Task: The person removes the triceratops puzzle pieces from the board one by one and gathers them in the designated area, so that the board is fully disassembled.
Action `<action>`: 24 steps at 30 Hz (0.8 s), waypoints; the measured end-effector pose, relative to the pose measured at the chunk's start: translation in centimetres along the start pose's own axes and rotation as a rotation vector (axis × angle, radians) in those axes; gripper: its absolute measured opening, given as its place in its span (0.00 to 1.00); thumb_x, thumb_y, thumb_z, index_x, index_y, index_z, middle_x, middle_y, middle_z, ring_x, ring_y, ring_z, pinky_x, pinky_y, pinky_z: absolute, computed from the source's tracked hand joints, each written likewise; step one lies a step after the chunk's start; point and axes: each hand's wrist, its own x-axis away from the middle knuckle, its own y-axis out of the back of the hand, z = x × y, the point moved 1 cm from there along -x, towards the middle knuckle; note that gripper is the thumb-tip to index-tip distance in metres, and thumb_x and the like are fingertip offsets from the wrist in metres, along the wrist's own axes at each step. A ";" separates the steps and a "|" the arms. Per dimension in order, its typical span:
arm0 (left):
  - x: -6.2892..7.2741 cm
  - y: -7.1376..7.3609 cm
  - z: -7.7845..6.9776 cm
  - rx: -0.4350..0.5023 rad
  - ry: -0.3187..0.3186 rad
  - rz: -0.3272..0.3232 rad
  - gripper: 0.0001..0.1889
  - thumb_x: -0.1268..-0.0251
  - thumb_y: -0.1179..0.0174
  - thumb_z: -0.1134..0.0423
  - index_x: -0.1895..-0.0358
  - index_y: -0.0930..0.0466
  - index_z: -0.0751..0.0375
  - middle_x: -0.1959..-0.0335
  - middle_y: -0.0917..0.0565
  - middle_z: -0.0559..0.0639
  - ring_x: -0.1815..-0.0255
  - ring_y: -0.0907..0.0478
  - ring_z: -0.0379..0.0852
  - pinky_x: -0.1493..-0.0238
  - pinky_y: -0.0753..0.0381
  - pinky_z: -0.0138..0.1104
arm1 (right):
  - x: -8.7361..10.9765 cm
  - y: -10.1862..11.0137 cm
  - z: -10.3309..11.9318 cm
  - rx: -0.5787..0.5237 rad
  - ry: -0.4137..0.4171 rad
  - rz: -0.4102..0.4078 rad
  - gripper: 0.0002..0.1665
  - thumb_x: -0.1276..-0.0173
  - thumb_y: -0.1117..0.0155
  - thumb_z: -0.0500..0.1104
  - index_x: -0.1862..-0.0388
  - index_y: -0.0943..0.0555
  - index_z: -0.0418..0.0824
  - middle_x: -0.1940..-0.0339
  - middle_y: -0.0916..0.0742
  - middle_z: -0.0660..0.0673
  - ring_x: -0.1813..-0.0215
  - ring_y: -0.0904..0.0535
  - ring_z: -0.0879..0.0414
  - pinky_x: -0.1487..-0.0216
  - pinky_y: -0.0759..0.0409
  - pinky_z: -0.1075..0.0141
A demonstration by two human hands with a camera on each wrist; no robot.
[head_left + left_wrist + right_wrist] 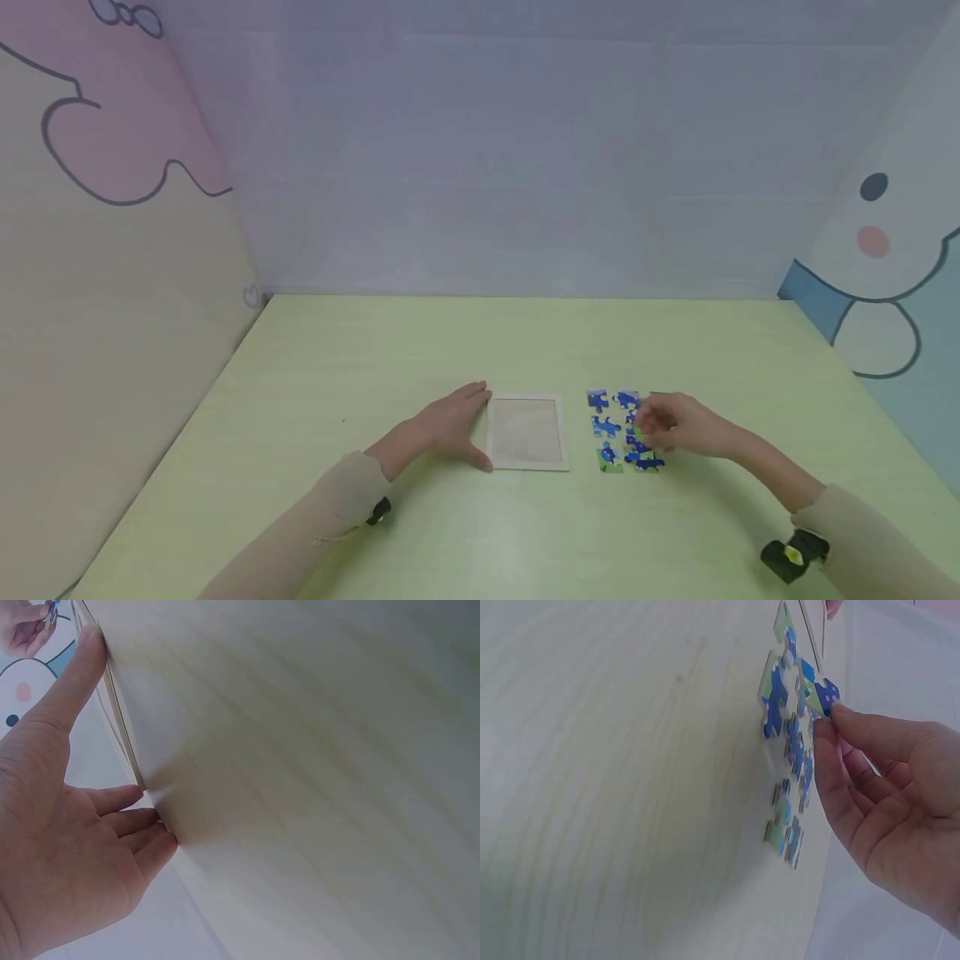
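Note:
A shallow white square puzzle frame (pixel 527 467) lies on the table, its tan inside bare. My left hand (pixel 452 423) rests at the frame's left edge, thumb and fingers spread apart along it. To the right of the frame lie several blue, green and purple jigsaw pieces (pixel 607 427), loosely grouped. Over the right part of that group is my right hand (pixel 670 423), which hides some of them. In the right wrist view, thumb and forefinger pinch one blue and green jigsaw piece (pixel 825 694) above the others.
The pale yellow-green table (pixel 375 350) runs back to a plain bluish wall (pixel 525 167). Cartoon-printed side walls (pixel 127 275) stand to the left and right. A dark wrist camera (pixel 795 555) hangs below the right sleeve.

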 end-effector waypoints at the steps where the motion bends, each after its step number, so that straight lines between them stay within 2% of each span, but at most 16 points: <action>1: 0.0 0.0 0.0 0.001 -0.001 0.001 0.57 0.64 0.32 0.37 0.31 0.49 0.63 0.28 0.51 0.56 0.28 0.55 0.50 0.31 0.46 0.42 | 0.4 0.1 -0.3 -0.006 -0.003 0.003 0.07 0.42 0.39 0.32 0.63 0.26 0.32 0.74 0.23 0.47 0.75 0.29 0.62 0.78 0.24 0.69; 10: 0.1 -0.1 -0.1 -0.009 0.013 0.009 0.58 0.64 0.32 0.36 0.30 0.50 0.63 0.28 0.51 0.55 0.28 0.56 0.50 0.31 0.47 0.41 | 3.0 1.1 -2.5 -0.098 -0.005 0.046 0.10 0.40 0.41 0.31 0.60 0.26 0.28 0.71 0.20 0.45 0.74 0.27 0.62 0.78 0.23 0.68; 16: 0.1 -0.1 0.0 -0.014 0.013 0.000 0.58 0.64 0.32 0.36 0.31 0.49 0.63 0.28 0.51 0.55 0.28 0.55 0.50 0.31 0.46 0.41 | 3.6 1.3 -3.1 -0.062 -0.059 0.021 0.10 0.42 0.40 0.31 0.61 0.25 0.28 0.71 0.20 0.44 0.74 0.27 0.62 0.77 0.23 0.69; 20: 0.0 -0.1 0.1 -0.011 0.010 0.000 0.58 0.64 0.32 0.36 0.30 0.49 0.63 0.28 0.51 0.55 0.28 0.55 0.50 0.31 0.46 0.41 | 3.5 1.2 -3.2 -0.021 -0.121 -0.017 0.11 0.45 0.39 0.31 0.62 0.24 0.30 0.71 0.20 0.44 0.73 0.27 0.62 0.76 0.23 0.69; 24: 0.0 -0.1 0.0 -0.012 0.008 -0.001 0.58 0.64 0.32 0.36 0.30 0.49 0.63 0.28 0.51 0.55 0.28 0.55 0.50 0.31 0.46 0.41 | 3.5 1.0 -3.3 0.026 -0.147 -0.057 0.11 0.46 0.37 0.32 0.63 0.23 0.31 0.71 0.20 0.45 0.73 0.26 0.62 0.76 0.23 0.69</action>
